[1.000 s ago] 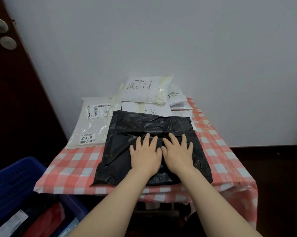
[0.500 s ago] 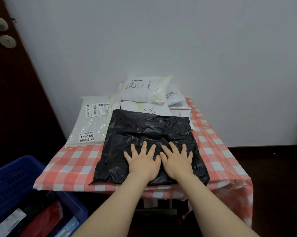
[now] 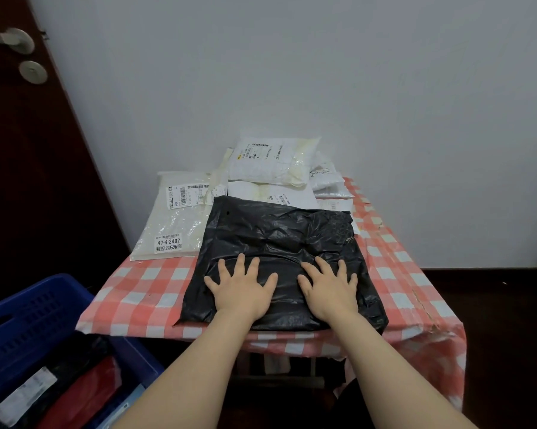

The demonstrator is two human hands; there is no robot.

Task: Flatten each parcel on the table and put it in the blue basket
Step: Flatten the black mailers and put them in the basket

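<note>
The left grip [image 3: 242, 292] lies palm down on the near half of the black parcel [image 3: 279, 230], fingers straight and spread wide, holding nothing. The right grip [image 3: 327, 289] lies the same way just to its right, also flat and wide with the fingers fanned, and a strip of black plastic shows between the two. Both press on the parcel; its crinkled far half stretches away beyond the fingertips. The parcel lies on the tabletop [image 3: 131, 305], which is covered by a red-and-white check cloth [image 3: 394, 274], and its near edge sits under the wrists at the tabletop's front edge

Beyond the left grip and to its left, a flat white parcel [image 3: 174, 221] with barcode labels lies on the tabletop, its right side covered by the black parcel. Straight beyond both grips, against the wall [image 3: 323, 72], is a pile [image 3: 273, 164] of white parcels, and the black parcel's far edge overlaps the lowest of them

Below the left grip and to its left, off the tabletop, stands the blue basket [image 3: 29, 317]. Inside it lie a red parcel [image 3: 81, 394] and a dark one with a white label. Far to the left of both grips is a dark door [image 3: 29, 181] with a metal handle [image 3: 10, 40]
</note>
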